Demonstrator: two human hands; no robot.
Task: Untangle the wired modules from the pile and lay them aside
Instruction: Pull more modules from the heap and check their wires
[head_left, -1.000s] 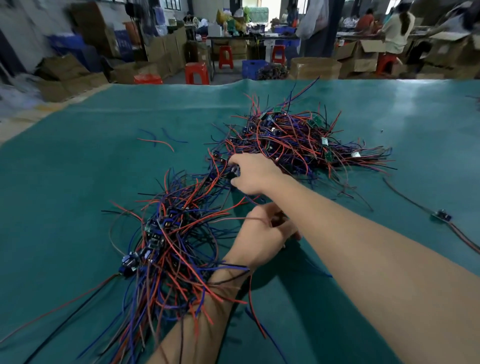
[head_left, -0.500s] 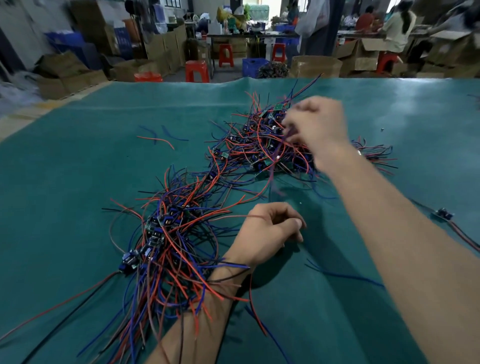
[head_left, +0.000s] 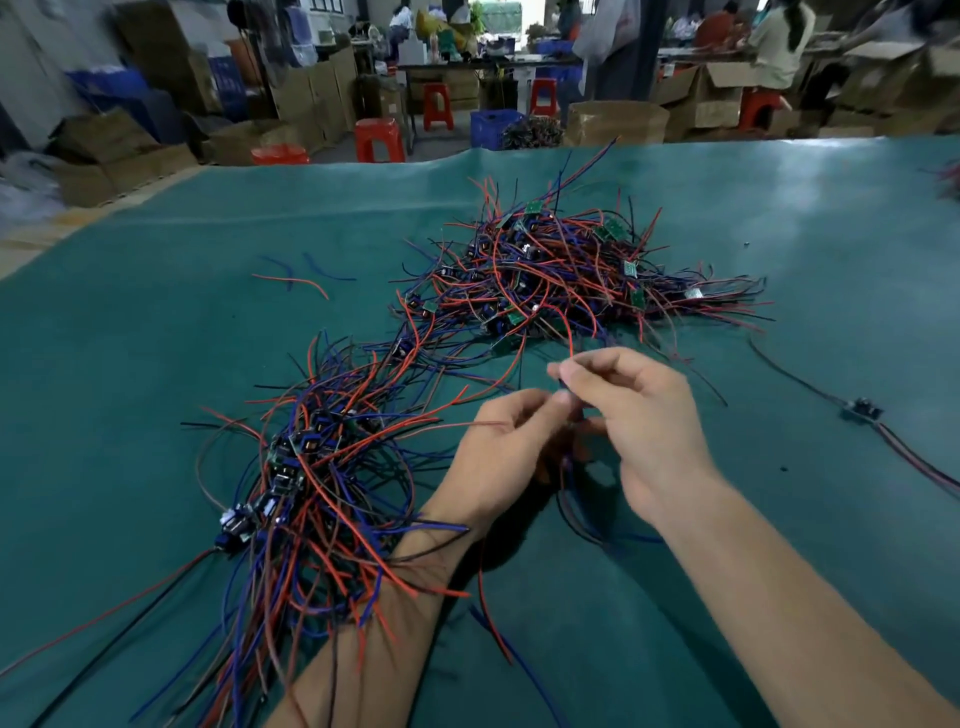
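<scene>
Where the two hands meet above the middle of the green table mat (head_left: 156, 364), a wired module (head_left: 569, 415) is pinched between them: the right hand (head_left: 644, 421) pinches its red wire near the top, the left hand (head_left: 511, 447) pinches lower, and blue and dark leads trail down onto the mat beneath. Its body is mostly hidden by fingers. Farther toward the far edge lies the tangled pile (head_left: 561, 280) of red, blue and black wires with small green boards. Left of the hands, a second bundle (head_left: 311, 478) drapes over the left forearm. Near the right edge lies one separate module (head_left: 862, 409). Beyond the mat stand red stools (head_left: 379, 139) and cardboard boxes (head_left: 618, 122).
</scene>
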